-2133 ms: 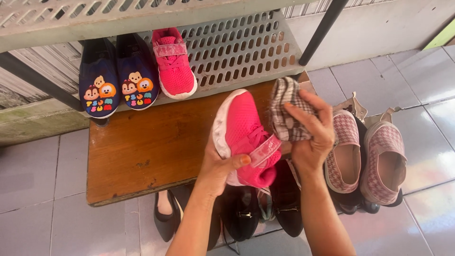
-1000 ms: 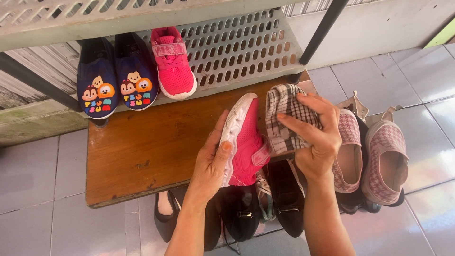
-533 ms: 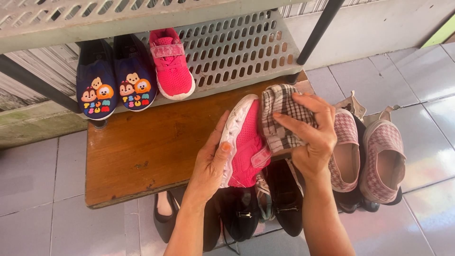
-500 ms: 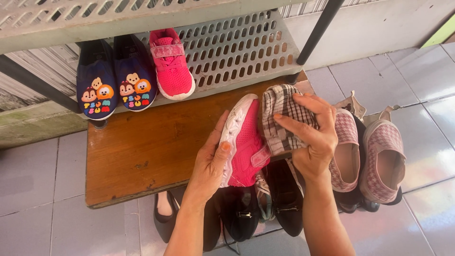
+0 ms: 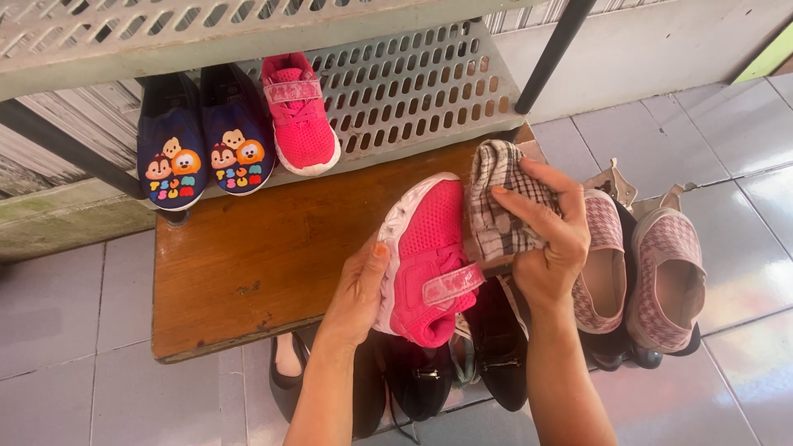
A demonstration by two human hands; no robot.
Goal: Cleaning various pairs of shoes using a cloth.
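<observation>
Fingers of the left hand wrap the white sole edge of a pink child's shoe, held up over the wooden board. The right hand is bunched tight on a checked cloth, pressed against the shoe's upper. Behind, on the perforated grey shelf, sit the matching pink shoe and two navy cartoon slip-ons. Right of the hands, a pair of pink houndstooth shoes; below, black shoes crowd the tiled floor.
</observation>
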